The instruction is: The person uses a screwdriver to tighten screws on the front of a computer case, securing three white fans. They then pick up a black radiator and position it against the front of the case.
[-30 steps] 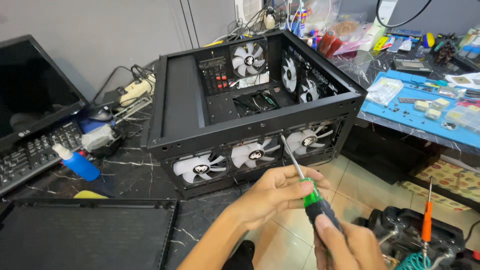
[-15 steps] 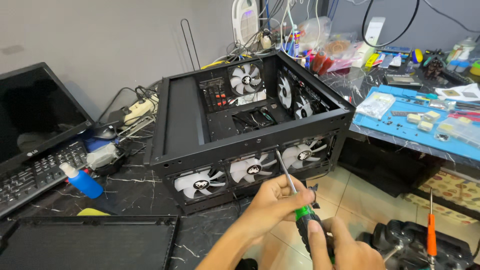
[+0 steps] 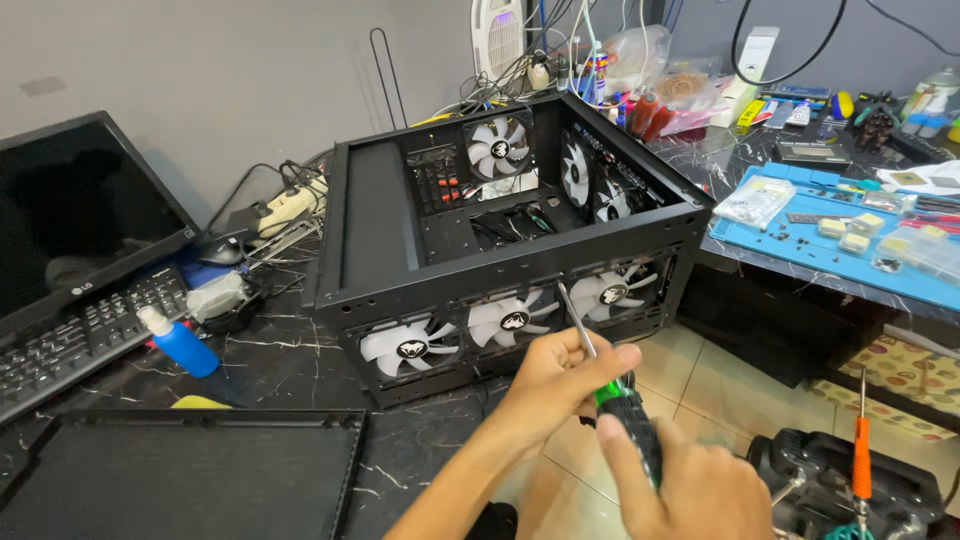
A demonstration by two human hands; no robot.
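The computer case [image 3: 500,240] lies on its side at the middle of the bench [image 3: 290,370], with 3 fans [image 3: 510,322] in its near face and more inside at its 12 and 1 o'clock. At the case's 9 o'clock sit the monitor [image 3: 80,215], keyboard [image 3: 80,335] and squeeze bottle [image 3: 180,342]; the side panel [image 3: 180,475] lies at 7 o'clock. At 5 o'clock, both hands [image 3: 565,380] hold a screwdriver [image 3: 610,395], its tip touching the near face; the work mat [image 3: 850,240] lies at 3 o'clock.
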